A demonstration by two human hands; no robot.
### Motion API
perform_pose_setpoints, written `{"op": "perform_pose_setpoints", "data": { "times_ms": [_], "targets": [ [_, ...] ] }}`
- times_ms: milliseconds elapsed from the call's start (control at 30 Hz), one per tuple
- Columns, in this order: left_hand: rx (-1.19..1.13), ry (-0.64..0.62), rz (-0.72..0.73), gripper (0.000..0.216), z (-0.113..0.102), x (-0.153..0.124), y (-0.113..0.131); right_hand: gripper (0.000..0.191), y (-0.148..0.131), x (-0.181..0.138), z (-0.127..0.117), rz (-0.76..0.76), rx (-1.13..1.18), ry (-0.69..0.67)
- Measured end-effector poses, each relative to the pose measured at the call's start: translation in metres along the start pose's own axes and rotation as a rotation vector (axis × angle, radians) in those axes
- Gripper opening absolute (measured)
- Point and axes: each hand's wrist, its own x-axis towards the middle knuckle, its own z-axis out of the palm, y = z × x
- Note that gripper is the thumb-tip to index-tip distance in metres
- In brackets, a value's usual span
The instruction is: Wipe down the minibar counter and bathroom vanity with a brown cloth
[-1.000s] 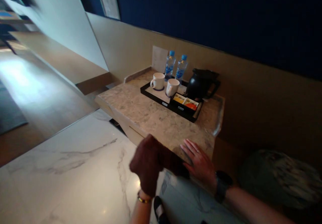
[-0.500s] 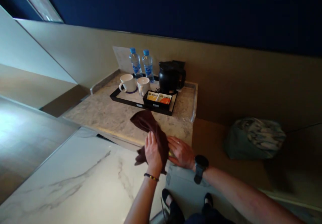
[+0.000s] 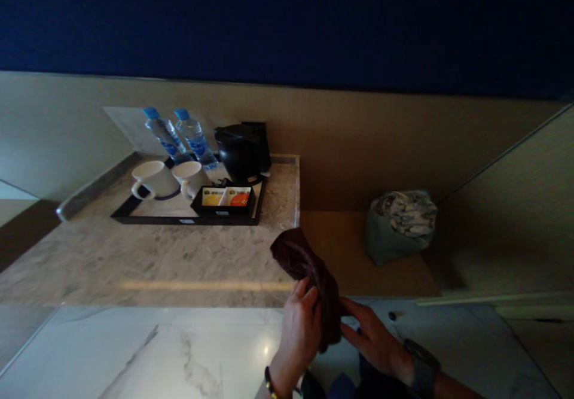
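Both my hands hold a dark brown cloth [image 3: 309, 267] in front of me, at the near right corner of a marble counter [image 3: 134, 261]. My left hand [image 3: 298, 333] grips the cloth's lower part from the left, a beaded bracelet on its wrist. My right hand [image 3: 374, 342], with a dark watch on the wrist, pinches the cloth from the right. The upper end of the cloth bunches up over the counter's edge.
A black tray [image 3: 188, 219] at the counter's back carries two white cups [image 3: 155, 179], two water bottles [image 3: 179, 136], a black kettle [image 3: 244, 151] and a box of sachets [image 3: 226, 197]. A patterned grey-green bag [image 3: 399, 225] lies on the lower wooden ledge at the right. White marble floor lies below.
The view has swung right, so the tray now sits at the left. My hands with the cloth have moved off the counter top to its right corner, and the cloth is lifted.
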Motion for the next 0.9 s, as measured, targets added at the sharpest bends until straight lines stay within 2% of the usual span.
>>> {"op": "perform_pose_setpoints", "data": {
  "times_ms": [100,167,300,367,500,600,667,733,833,900],
  "targets": [
    [-0.099,0.009,-0.130,0.021,0.007,0.022,0.015,0.049,-0.014,0.007,-0.016,0.044,0.229,-0.031],
    [-0.129,0.034,-0.208,0.018,0.017,0.035,0.023,0.051,-0.010,0.011,-0.026,0.082,0.177,0.001],
    [-0.063,0.020,-0.262,0.014,0.034,0.058,0.032,0.036,0.031,0.014,-0.055,0.121,0.043,0.055],
    [-0.043,0.029,-0.295,0.018,0.032,0.065,0.035,0.041,0.055,0.015,-0.080,0.142,0.083,0.059],
    [0.043,0.165,-0.339,0.025,0.021,0.073,0.041,0.057,0.096,0.024,-0.139,0.226,0.104,0.133],
    [0.321,0.352,-0.247,0.028,0.031,0.078,0.040,0.060,0.126,0.040,-0.162,0.249,0.135,0.115],
    [0.561,0.472,-0.151,0.033,0.051,0.083,0.030,0.061,0.154,0.055,-0.160,0.253,0.113,0.144],
    [0.766,0.517,-0.098,0.044,0.082,0.087,0.008,0.069,0.191,0.071,-0.147,0.273,0.049,0.208],
    [0.878,0.439,-0.062,0.061,0.143,0.085,-0.044,0.086,0.253,0.081,-0.124,0.308,-0.016,0.264],
    [0.845,0.335,-0.043,0.066,0.189,0.080,-0.090,0.085,0.290,0.074,-0.115,0.290,-0.040,0.213]
  ]
}}
